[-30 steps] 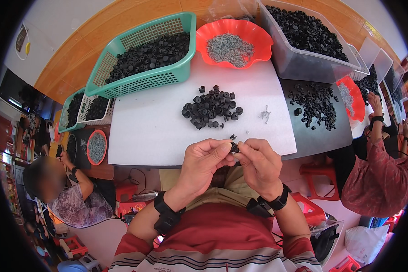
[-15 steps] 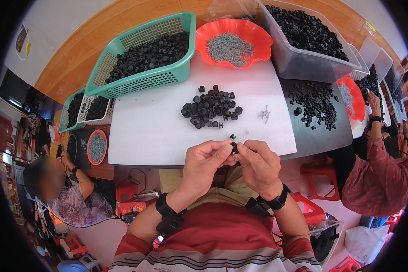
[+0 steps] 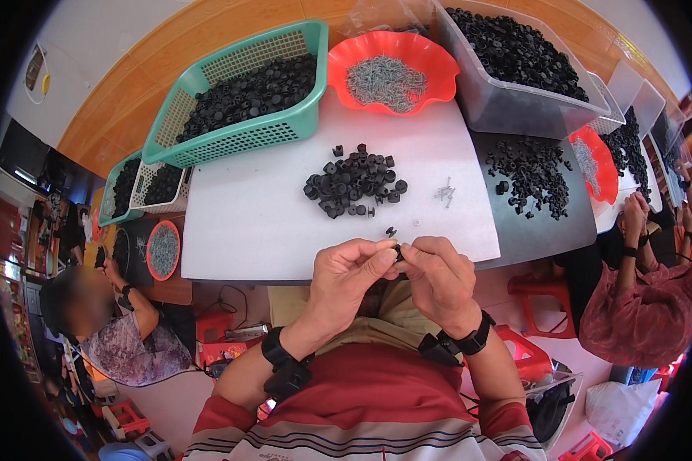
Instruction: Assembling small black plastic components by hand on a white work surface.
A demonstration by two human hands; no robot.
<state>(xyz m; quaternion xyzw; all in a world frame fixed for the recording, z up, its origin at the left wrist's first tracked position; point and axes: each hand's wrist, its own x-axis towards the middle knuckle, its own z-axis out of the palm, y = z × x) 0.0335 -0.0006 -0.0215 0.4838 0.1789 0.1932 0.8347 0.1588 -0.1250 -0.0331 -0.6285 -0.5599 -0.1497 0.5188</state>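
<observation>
Close together at the table's front edge, my left hand (image 3: 354, 270) and my right hand (image 3: 440, 278) pinch one small black plastic part (image 3: 397, 251) between thumbs and fingertips. The fingers cover most of it. Just beyond the fingertips, another small black piece (image 3: 391, 231) lies on the white table sheet (image 3: 254, 223). A heap of black plastic parts (image 3: 350, 184) sits farther out in the middle. To its right are a few loose screws (image 3: 445, 192) and a tiny pale piece (image 3: 417, 223).
Along the back stand a green basket (image 3: 231, 131) of black parts, a red bowl (image 3: 446, 81) of screws and a clear bin (image 3: 515, 115) of black pieces. More small black parts (image 3: 530, 177) cover the dark board at right. Co-workers sit left (image 3: 134, 338) and right (image 3: 630, 315).
My hands stay in nearly the same pinch, with the small black part turned slightly between the fingertips. At right, the co-worker's hand has drawn back from the parts, toward their other hand.
</observation>
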